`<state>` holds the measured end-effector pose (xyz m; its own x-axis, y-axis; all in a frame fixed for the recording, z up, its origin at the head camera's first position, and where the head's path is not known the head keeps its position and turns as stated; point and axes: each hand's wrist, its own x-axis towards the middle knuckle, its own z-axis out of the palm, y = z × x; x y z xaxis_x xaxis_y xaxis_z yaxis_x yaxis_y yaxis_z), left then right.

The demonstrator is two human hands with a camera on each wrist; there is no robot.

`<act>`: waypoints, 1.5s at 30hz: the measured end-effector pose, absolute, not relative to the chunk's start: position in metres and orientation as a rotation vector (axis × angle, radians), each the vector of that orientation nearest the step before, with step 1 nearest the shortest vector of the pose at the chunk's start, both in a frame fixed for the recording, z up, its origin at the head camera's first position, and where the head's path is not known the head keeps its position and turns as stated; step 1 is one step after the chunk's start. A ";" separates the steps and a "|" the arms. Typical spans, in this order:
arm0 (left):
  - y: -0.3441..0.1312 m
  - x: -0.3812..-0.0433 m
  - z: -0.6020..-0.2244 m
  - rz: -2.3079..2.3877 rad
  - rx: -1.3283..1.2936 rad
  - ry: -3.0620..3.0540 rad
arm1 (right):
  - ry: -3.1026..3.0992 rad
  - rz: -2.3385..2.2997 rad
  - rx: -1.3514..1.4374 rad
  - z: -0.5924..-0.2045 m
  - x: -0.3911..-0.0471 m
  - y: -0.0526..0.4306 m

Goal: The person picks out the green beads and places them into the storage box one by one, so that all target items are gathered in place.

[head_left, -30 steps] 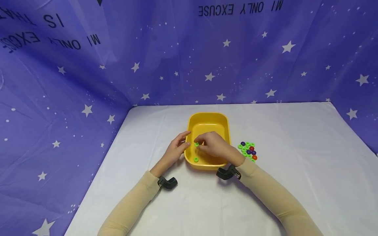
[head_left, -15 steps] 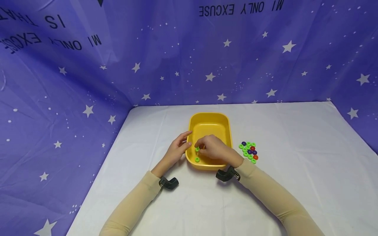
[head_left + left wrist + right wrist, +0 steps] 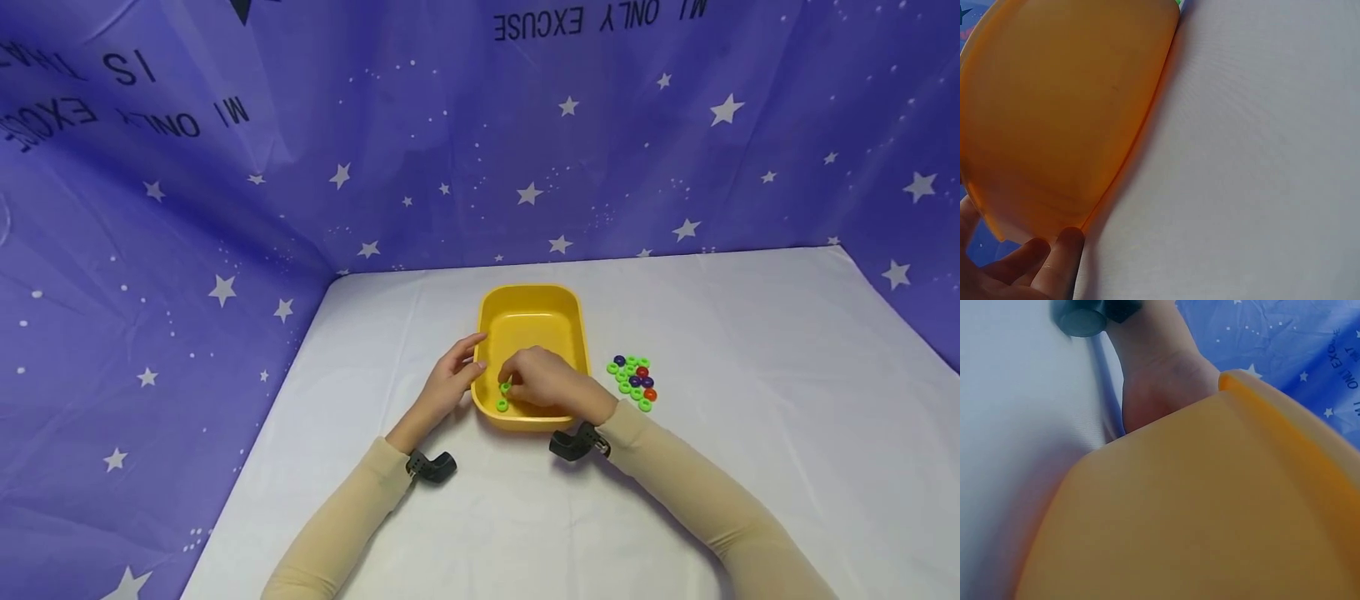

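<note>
head view: upper green ring [image 3: 506, 388] had slid toward second green ring [image 3: 502, 407]; pair thus looked nearly together, in near-left part of yellow tray [image 3: 534, 327]. upper ring sat pinched between fingers of right hand [image 3: 547, 379]. left hand [image 3: 446, 379] rested relaxed fingers against tray's left side. pile of coloured rings [image 3: 637, 393] lay right of tray, on white worktop [image 3: 750, 375].
</note>
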<state>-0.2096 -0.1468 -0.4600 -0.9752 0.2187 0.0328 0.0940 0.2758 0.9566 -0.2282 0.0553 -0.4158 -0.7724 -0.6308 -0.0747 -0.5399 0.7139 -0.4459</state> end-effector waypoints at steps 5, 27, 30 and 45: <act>-0.140 -0.212 -0.461 1.844 0.337 2.409 | 2.691 -0.570 -0.938 -0.414 -0.229 0.062; -0.146 -0.213 -0.457 1.792 0.329 2.425 | 2.705 -0.611 -0.951 -0.414 -0.231 0.058; -0.145 -0.213 -0.457 1.789 0.322 2.422 | 2.719 -0.608 -0.965 -0.416 -0.231 0.059; -0.148 -0.210 -0.461 1.796 0.290 2.412 | 2.739 -0.805 -0.988 -0.403 -0.233 0.073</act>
<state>-0.2101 -0.1485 -0.4612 -0.9745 0.2238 0.0176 0.0811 0.2778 0.9572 -0.2334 0.0726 -0.4031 -0.7793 -0.6233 0.0642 -0.5590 0.6452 -0.5208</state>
